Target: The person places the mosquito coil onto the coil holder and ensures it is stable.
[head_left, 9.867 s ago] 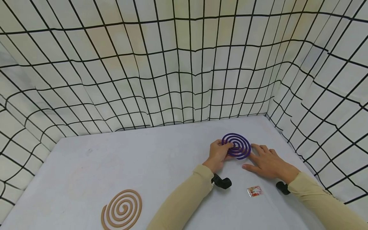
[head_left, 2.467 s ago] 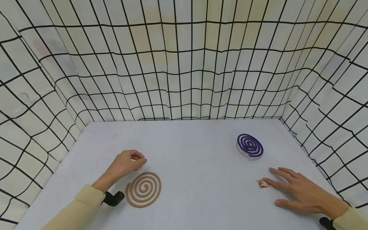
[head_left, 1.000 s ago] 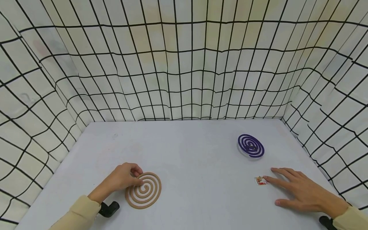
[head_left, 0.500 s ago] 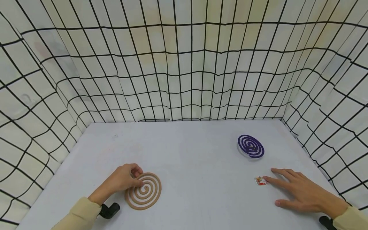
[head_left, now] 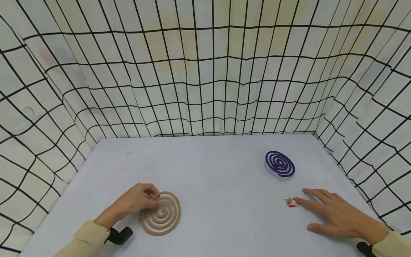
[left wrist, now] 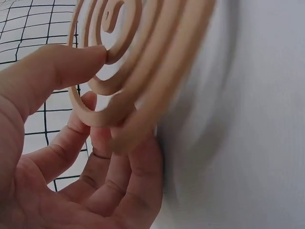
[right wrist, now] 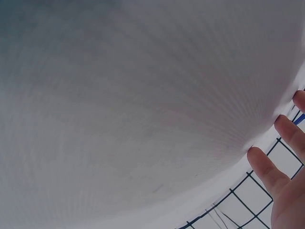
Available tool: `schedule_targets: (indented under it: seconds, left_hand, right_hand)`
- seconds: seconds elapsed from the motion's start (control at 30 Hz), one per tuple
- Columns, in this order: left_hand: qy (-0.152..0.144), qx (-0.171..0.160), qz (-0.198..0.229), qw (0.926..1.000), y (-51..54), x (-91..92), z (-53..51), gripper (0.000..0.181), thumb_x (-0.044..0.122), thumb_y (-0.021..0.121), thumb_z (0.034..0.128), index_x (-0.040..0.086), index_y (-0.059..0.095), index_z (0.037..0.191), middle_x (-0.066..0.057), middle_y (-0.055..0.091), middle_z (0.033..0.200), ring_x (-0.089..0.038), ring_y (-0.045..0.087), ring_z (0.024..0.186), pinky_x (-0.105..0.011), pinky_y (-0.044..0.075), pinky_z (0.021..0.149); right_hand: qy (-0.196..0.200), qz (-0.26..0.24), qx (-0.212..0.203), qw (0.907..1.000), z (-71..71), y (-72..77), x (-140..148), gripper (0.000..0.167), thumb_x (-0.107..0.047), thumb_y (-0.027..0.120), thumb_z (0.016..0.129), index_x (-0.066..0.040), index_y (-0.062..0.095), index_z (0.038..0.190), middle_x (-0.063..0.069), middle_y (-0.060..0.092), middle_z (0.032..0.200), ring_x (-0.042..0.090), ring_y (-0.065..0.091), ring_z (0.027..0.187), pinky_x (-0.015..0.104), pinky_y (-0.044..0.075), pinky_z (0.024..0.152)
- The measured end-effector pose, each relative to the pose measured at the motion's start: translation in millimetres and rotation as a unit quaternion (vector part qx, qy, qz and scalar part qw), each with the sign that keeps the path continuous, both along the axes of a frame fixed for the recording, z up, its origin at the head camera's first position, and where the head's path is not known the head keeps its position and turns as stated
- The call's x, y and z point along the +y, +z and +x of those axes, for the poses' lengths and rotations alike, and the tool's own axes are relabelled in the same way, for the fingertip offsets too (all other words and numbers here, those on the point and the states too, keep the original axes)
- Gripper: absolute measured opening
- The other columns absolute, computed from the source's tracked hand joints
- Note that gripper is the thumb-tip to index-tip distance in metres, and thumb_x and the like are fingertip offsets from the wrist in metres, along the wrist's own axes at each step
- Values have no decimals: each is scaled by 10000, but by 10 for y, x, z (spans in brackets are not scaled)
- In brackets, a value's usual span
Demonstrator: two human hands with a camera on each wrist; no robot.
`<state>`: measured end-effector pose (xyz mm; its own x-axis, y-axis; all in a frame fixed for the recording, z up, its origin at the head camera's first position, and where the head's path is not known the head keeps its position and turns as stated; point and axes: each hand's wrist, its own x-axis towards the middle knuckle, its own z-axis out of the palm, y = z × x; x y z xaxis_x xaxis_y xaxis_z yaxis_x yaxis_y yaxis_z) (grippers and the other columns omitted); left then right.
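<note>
My left hand pinches the left edge of a tan mosquito coil, thumb on top and fingers beneath. In the left wrist view, the mosquito coil stands tilted with a shadow on the white surface beside it. My right hand rests on the table with its fingers spread. Its index fingertip touches or lies just over a small red and white packet. Only fingertips and part of the palm of the right hand show in the right wrist view.
A purple mosquito coil sits tilted at the back right of the white table, a small dark piece at its middle. Black grid netting over white sheeting walls the back and both sides.
Earlier both hands were at the purple coil, since let go. The left hand went over to the tan coil and took hold of its edge, now slightly raised. The right hand stays by the packet.
</note>
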<state>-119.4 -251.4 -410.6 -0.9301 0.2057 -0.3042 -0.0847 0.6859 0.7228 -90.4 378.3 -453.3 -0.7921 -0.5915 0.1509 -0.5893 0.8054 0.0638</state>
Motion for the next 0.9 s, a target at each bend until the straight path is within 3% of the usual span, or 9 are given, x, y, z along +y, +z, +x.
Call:
schedule_targets:
  seconds: [0.17,0.27,0.4,0.5,0.7,0.9]
  left_hand:
    - [-95,-91,350,9993,-29,-40,-3,322,178,828,836,35,649,1062,-67,638,990,-184,574,904,-278,464,748]
    - [-205,-291,832,9959,-52,-53,-14,355,182,791,891,-4,613,1135,-81,682,1004,-178,638,876,-271,508,751]
    - [-420,-750,1740,9810,-74,-61,-36,397,170,724,963,-63,524,1214,-108,749,985,-205,724,828,-301,564,772]
    - [-487,-971,2163,9703,-87,-63,-46,415,160,699,983,-77,480,1244,-104,774,993,-205,747,835,-309,577,793]
    - [-507,-1157,2515,9596,-109,-55,-37,497,124,713,969,-94,414,1301,-101,768,1038,-195,763,860,-311,594,791]
    - [-532,-1158,2573,9579,-117,-41,-39,531,115,717,965,-95,406,1341,-112,758,1072,-191,759,877,-310,595,788]
  right_hand:
    - [-6,5,-62,10000,-9,0,2,779,-677,758,801,-476,478,1500,-11,556,1479,242,544,1288,521,450,967]
    - [-11,6,-92,10000,-10,1,2,777,-676,756,805,-480,474,1501,-14,554,1479,243,547,1286,524,453,967]
    - [-13,-6,-92,10000,-9,4,-2,778,-675,758,802,-478,477,1500,-14,554,1478,242,545,1286,521,450,967]
    - [-19,-12,-89,10000,-3,3,-5,777,-676,758,801,-477,480,1498,-14,554,1479,240,538,1288,523,451,966]
    - [32,-35,-18,10000,-5,3,0,790,-676,766,793,-469,482,1500,-9,564,1469,231,535,1279,523,459,958]
    - [73,-92,29,9999,-11,12,-3,801,-680,777,779,-461,492,1494,-14,578,1453,218,531,1269,518,459,955]
